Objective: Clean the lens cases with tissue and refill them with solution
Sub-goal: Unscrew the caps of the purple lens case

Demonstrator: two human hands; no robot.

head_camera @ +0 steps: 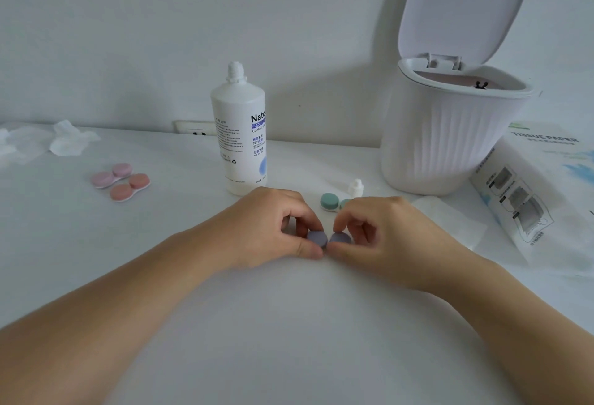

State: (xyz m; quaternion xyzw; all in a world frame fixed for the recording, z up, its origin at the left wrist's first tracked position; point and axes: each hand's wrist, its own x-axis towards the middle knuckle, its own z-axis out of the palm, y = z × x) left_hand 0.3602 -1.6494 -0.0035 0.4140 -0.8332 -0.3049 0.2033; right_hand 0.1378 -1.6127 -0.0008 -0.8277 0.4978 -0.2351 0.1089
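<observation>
A purple lens case (328,239) with two round caps lies on the white table in front of me. My left hand (273,228) pinches its left cap between thumb and fingers. My right hand (382,234) pinches its right cap the same way. Just behind my right hand lies a green lens case (329,201), partly hidden by it. A pink lens case (111,175) and an orange lens case (130,186) lie side by side at the left. The white solution bottle (239,134) stands uncapped behind my left hand. Its small white cap (355,187) stands beside the green case.
A white ribbed bin (446,144) with its lid up stands at the back right. A tissue paper pack (540,186) lies to its right, with a flat tissue sheet (450,221) beside my right hand. Crumpled tissues (69,139) lie at the back left by the wall.
</observation>
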